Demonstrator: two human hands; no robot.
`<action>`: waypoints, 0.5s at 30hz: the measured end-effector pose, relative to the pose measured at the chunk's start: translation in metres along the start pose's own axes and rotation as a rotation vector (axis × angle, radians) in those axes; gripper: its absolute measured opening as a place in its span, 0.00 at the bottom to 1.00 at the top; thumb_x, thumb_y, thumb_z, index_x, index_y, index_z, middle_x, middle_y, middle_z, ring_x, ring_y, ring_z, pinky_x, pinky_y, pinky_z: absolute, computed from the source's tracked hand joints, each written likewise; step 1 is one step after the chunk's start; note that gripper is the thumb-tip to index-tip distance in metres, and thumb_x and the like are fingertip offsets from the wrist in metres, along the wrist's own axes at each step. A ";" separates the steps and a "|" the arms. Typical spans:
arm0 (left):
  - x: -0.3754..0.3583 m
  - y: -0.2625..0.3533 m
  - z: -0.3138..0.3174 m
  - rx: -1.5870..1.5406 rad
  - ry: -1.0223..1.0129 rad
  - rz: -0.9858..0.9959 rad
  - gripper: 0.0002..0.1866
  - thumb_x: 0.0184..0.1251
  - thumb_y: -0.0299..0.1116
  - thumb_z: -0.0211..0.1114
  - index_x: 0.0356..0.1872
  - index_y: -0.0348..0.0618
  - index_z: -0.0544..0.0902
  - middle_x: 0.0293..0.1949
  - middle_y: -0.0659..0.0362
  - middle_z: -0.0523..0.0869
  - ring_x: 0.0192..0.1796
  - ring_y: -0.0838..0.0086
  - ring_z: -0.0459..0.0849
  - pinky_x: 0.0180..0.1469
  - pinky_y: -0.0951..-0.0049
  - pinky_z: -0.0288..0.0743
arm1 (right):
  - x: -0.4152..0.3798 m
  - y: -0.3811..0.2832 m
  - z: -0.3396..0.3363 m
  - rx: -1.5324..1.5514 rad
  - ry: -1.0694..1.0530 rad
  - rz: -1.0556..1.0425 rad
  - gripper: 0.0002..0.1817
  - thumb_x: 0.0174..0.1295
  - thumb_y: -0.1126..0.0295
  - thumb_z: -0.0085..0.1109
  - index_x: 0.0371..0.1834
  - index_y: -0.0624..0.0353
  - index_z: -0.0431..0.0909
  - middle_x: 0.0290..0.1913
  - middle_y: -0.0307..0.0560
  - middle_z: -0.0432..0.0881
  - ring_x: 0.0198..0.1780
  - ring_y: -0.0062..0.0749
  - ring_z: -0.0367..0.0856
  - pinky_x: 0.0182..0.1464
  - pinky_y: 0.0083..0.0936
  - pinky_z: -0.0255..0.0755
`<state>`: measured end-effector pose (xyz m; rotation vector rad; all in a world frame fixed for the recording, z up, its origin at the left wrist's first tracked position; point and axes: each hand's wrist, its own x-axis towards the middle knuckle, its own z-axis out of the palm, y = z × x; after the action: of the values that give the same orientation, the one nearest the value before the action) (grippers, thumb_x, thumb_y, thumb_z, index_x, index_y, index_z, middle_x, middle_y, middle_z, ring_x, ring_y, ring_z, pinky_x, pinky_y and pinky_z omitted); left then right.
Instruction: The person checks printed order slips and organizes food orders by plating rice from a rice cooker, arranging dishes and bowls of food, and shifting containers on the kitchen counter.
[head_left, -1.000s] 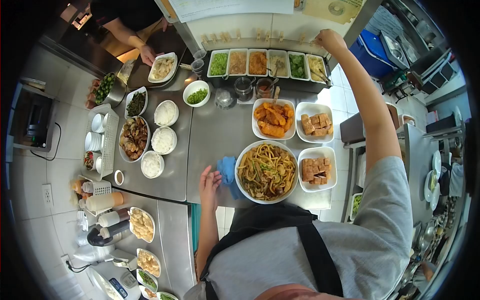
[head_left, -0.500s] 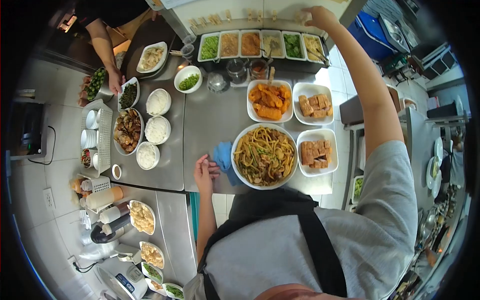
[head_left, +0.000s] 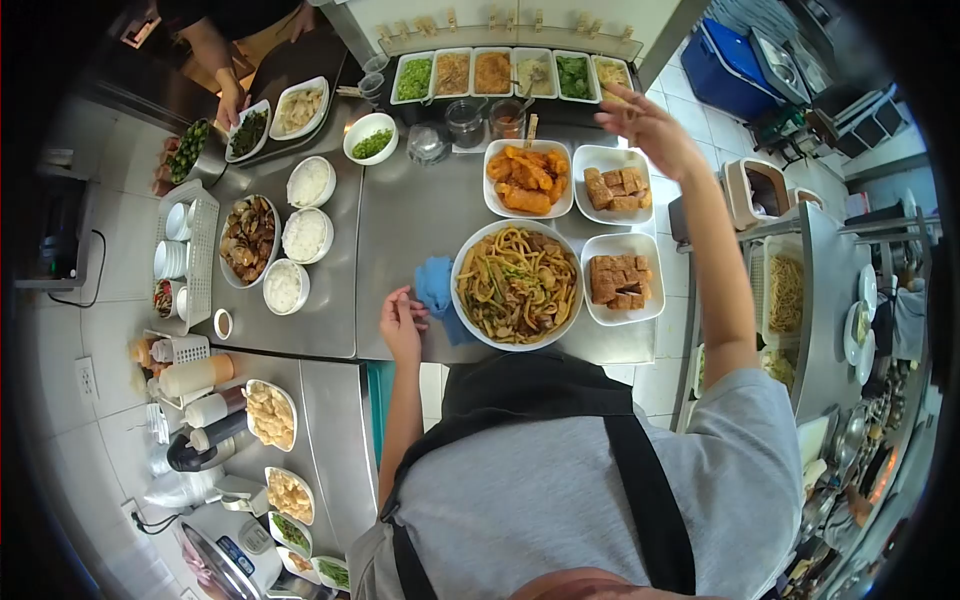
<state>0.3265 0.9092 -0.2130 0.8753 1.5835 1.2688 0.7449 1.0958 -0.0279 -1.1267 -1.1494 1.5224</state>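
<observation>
My left hand (head_left: pixel 402 325) rests at the counter's front edge beside a crumpled blue cloth (head_left: pixel 435 285), fingers apart and loosely bent, holding nothing. Right of the cloth sits a big round bowl of thick noodles (head_left: pixel 516 285). My right hand (head_left: pixel 645 130) hangs in the air near the back right corner, fingers apart, with nothing visible in it. Nearest to it are the tray of pale shreds (head_left: pixel 612 72) and a square bowl of cut brown pieces (head_left: pixel 613 188). A second such bowl (head_left: pixel 622 280) stands closer to me, and a bowl of orange fried pieces (head_left: pixel 527 180) is behind the noodles.
Several topping trays (head_left: pixel 492 73) line the back below a strip of clothespins (head_left: pixel 495 18). Left are rice bowls (head_left: pixel 306 235), a mushroom-like dish (head_left: pixel 250 240) and a white basket (head_left: pixel 200 255). Another person's hand (head_left: pixel 231 100) touches a dish of dark greens (head_left: pixel 248 132).
My right hand has come down from the clothespin strip toward me. The other person's hand has shifted the dark greens back, beside the pale dish. My left hand stays by the cloth.
</observation>
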 end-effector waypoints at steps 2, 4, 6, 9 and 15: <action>0.002 -0.002 -0.001 -0.007 -0.008 0.011 0.14 0.73 0.41 0.53 0.48 0.40 0.77 0.27 0.61 0.80 0.26 0.82 0.80 0.20 0.85 0.72 | -0.010 0.010 0.019 0.199 -0.045 -0.033 0.30 0.62 0.83 0.45 0.70 0.64 0.56 0.63 0.58 0.68 0.61 0.38 0.72 0.65 0.28 0.67; 0.002 -0.004 -0.004 -0.017 -0.012 0.021 0.14 0.73 0.41 0.53 0.47 0.40 0.77 0.27 0.61 0.80 0.26 0.82 0.80 0.20 0.85 0.72 | -0.014 0.013 0.034 0.303 -0.048 -0.063 0.30 0.64 0.81 0.48 0.70 0.64 0.55 0.63 0.58 0.68 0.62 0.38 0.71 0.65 0.27 0.67; 0.001 -0.005 -0.003 -0.030 -0.019 0.030 0.14 0.73 0.41 0.53 0.47 0.40 0.77 0.27 0.61 0.80 0.26 0.82 0.80 0.20 0.86 0.72 | -0.018 0.014 0.041 0.376 -0.020 -0.094 0.30 0.65 0.78 0.51 0.70 0.64 0.54 0.64 0.57 0.69 0.63 0.38 0.71 0.64 0.26 0.67; 0.002 -0.007 -0.003 -0.040 -0.013 0.015 0.14 0.73 0.40 0.53 0.47 0.40 0.77 0.26 0.61 0.80 0.25 0.83 0.79 0.20 0.86 0.71 | -0.018 0.019 0.041 0.387 0.028 -0.101 0.31 0.66 0.74 0.54 0.71 0.66 0.53 0.67 0.54 0.65 0.66 0.35 0.68 0.67 0.24 0.63; -0.007 -0.009 -0.007 -0.048 -0.016 0.140 0.12 0.75 0.40 0.49 0.42 0.44 0.77 0.24 0.64 0.80 0.23 0.84 0.77 0.21 0.84 0.68 | -0.043 0.031 0.085 0.390 -0.130 -0.028 0.29 0.72 0.64 0.43 0.75 0.48 0.51 0.74 0.39 0.57 0.13 0.05 0.53 0.12 0.07 0.49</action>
<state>0.3225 0.8986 -0.2194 0.9776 1.4948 1.3881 0.6667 1.0350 -0.0388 -0.7544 -0.8948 1.7258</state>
